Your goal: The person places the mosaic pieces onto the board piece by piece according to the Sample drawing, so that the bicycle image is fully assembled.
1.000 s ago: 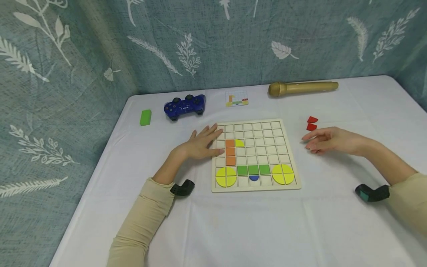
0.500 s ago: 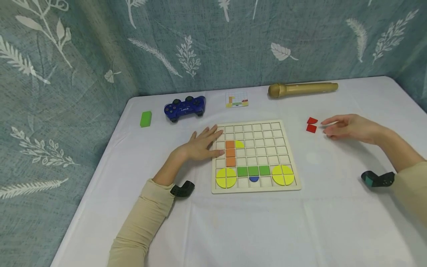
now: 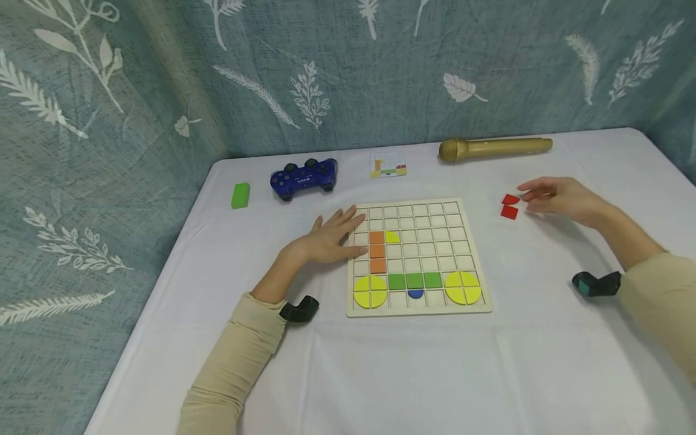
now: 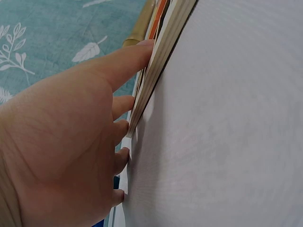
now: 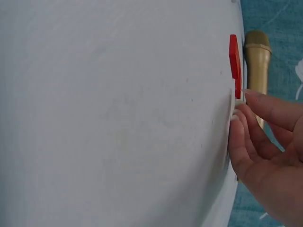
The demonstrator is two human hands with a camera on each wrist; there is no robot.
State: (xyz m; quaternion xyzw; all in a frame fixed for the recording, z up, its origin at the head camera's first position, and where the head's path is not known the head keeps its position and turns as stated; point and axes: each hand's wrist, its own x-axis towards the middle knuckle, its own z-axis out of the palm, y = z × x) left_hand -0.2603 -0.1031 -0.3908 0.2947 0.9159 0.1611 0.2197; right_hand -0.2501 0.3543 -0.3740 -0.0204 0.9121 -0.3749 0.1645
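My left hand [image 3: 328, 240] rests with spread fingers on the left edge of a cream grid board [image 3: 443, 248]. In the left wrist view the thumb [image 4: 132, 59] lies over the board's edge. The board bears orange squares [image 3: 377, 249], green squares [image 3: 414, 281], a blue half-round piece [image 3: 415, 294], two yellow circles made of quarter pieces [image 3: 463, 287] and a single yellow quarter piece [image 3: 392, 237]. My right hand [image 3: 568, 198] is just right of two red pieces, a quarter-round one [image 3: 510, 199] and a square-looking one [image 3: 509, 212]. Its fingertips are close to the quarter-round piece; contact is unclear.
Along the back lie a green block [image 3: 240, 196], a blue game controller [image 3: 304, 178], a small pattern card [image 3: 388, 164] and a gold microphone [image 3: 496, 148]. A patterned curtain [image 3: 380, 78] hangs behind the white-covered table [image 3: 413, 374].
My right hand has gone from in front of the red pieces to their right side, then moved left close to them. My left hand stays on the board.
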